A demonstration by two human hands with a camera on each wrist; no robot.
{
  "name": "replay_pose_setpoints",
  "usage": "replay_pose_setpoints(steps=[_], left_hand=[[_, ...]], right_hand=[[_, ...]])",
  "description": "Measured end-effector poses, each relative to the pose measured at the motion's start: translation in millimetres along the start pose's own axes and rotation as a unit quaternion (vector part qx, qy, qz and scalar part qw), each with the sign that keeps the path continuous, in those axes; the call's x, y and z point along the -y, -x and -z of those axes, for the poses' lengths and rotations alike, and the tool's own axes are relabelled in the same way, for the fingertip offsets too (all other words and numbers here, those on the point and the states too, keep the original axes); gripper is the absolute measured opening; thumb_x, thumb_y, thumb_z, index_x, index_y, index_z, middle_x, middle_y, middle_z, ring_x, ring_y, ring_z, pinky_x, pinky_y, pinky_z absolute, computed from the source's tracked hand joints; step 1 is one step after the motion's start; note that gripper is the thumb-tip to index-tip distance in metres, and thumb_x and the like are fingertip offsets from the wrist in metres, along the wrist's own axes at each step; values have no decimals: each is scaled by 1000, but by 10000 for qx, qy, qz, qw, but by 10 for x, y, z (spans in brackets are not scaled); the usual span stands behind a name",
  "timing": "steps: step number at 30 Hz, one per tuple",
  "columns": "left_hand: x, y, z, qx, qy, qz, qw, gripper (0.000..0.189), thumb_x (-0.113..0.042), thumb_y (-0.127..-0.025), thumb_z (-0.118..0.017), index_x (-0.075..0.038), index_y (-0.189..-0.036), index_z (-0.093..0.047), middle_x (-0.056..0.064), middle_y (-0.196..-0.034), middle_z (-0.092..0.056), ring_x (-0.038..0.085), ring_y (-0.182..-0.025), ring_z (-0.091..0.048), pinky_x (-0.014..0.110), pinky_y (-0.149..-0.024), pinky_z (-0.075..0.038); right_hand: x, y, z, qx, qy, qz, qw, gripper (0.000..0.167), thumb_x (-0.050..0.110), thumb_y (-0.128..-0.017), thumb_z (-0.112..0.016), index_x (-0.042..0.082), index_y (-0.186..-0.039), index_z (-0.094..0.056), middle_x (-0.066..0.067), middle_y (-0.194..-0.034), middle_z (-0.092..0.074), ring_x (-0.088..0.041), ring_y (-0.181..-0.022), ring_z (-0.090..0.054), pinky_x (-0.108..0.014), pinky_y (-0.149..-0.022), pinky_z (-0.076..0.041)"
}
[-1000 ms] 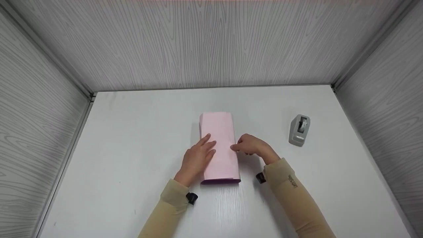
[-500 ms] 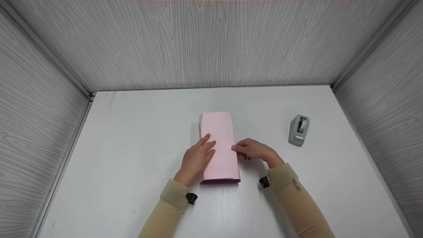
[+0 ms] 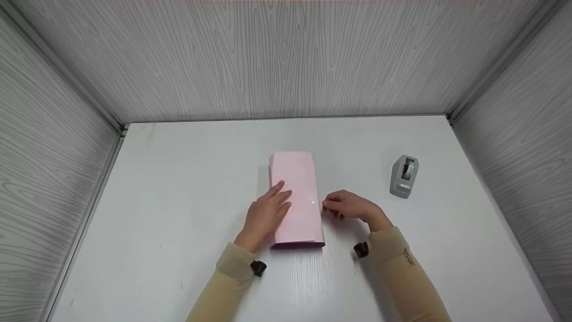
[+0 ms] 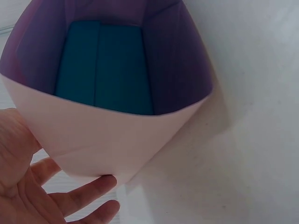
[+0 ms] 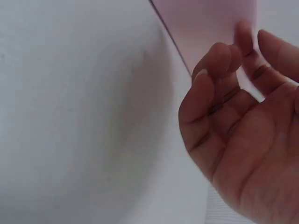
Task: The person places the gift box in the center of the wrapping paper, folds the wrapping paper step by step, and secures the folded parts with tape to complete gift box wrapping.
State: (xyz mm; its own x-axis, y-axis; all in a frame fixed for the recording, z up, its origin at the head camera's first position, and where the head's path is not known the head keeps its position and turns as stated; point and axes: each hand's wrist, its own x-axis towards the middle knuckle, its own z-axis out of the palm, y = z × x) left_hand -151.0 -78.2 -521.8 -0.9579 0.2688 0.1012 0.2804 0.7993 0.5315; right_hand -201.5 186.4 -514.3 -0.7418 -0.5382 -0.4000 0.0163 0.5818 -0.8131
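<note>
A pink paper wrap with a purple inner side lies lengthwise on the table, folded around a teal box visible through its open near end. My left hand rests spread on the wrap's left side, fingertips on the top. At the right edge is my right hand, its thumb and forefinger pinching the loose end of a small strip of clear tape. A glint on the paper shows the tape's other part. In the right wrist view its other fingers are curled beside the paper.
A grey tape dispenser with a roll in it stands on the white table to the right. Grey wood-grain panels enclose the table at the back and both sides.
My right hand has drawn back a little to the right and toward me, from pressing on the paper's top to just beyond its right edge. The left hand and wrap stay put.
</note>
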Motion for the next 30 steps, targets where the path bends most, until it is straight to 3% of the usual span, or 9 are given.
replay_pose_setpoints(steps=[6, 10, 16, 22, 26, 30], left_hand=[[20, 11, -13, -177, -84, -80, 9998, 36, -28, -100, -57, -15, -133, -62, 3, -152, -42, 37, -115, -59, 52, -88, -49], [26, 35, -10, -49, 6, -116, 9999, 39, -29, -101, -54, -15, -137, -58, 4, -155, -37, 37, -119, -56, 53, -93, -47], [-4, 96, 23, 100, 138, 70, 9998, 48, -34, -101, -54, -15, -145, -48, 10, -160, -24, 38, -125, -51, 55, -97, -44], [-93, 217, 82, -189, 162, 330, 9991, 46, -32, -98, -60, -11, -138, -53, 14, -147, -40, 35, -115, -59, 49, -91, -49], [-138, 289, 101, -243, 147, 440, 9986, 40, -28, -97, -63, -7, -130, -59, 16, -140, -47, 34, -112, -61, 49, -89, -51], [-134, 303, 100, -213, 54, 376, 9991, 38, -26, -97, -62, -4, -128, -62, 19, -143, -47, 36, -117, -59, 51, -93, -49]], right_hand=[[89, 171, -89, -588, 336, -272, 9973, 26, 20, -102, -52, -2, -100, -66, -8, -78, -63, -19, -70, -60, -31, -64, -50], [138, 262, -198, -938, 261, -201, 9950, 19, 19, -101, -55, 2, -107, -61, -11, -91, -65, -24, -79, -66, -33, -66, -52], [167, 299, -357, -1363, 164, 287, 9901, 40, 25, -97, -63, 9, -132, -51, -14, -110, -60, -28, -89, -67, -38, -74, -53], [196, 233, -482, -1632, 230, 566, 9847, 58, 24, -94, -67, 18, -147, -43, -15, -126, -53, -27, -100, -65, -41, -83, -53], [215, 191, -531, -1748, 335, 766, 9810, 59, 19, -94, -67, 14, -148, -43, -11, -131, -51, -28, -99, -65, -39, -81, -55], [226, 152, -545, -1863, 372, 783, 9787, 57, 18, -94, -67, 11, -146, -45, -10, -133, -52, -28, -98, -65, -38, -80, -55]])
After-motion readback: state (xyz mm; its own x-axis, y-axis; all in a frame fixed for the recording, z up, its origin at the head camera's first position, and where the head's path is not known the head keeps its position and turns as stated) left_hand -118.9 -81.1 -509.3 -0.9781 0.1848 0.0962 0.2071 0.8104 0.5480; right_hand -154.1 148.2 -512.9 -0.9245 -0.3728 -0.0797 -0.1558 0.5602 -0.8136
